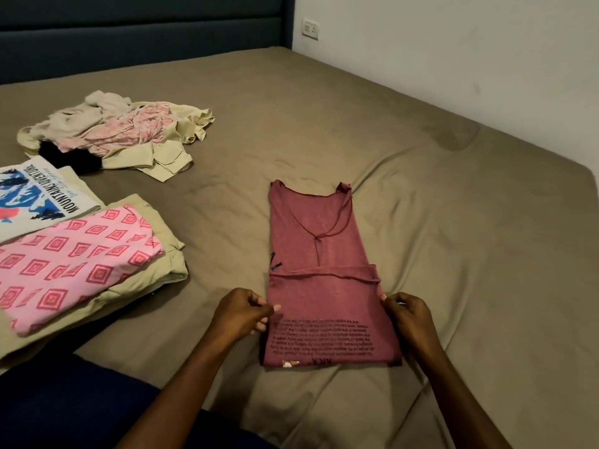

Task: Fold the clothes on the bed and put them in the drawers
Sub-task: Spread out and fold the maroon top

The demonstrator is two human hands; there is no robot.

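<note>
A maroon T-shirt (pixel 321 254) lies on the bed (pixel 453 222) in front of me, folded into a narrow strip with its hem turned up and black print on the near part. My left hand (pixel 241 314) pinches the shirt's left edge at the folded part. On the opposite edge, my right hand (pixel 410 314) pinches the cloth at the same height. A folded pink patterned garment (pixel 71 264) rests on folded beige clothes (pixel 158 280) at the left. A folded white printed T-shirt (pixel 35 196) lies behind them.
A loose heap of unfolded beige, pink and black clothes (pixel 113 134) sits at the far left of the bed. A dark headboard (pixel 146 34) runs along the back. A white wall with a socket (pixel 310 28) borders the right side.
</note>
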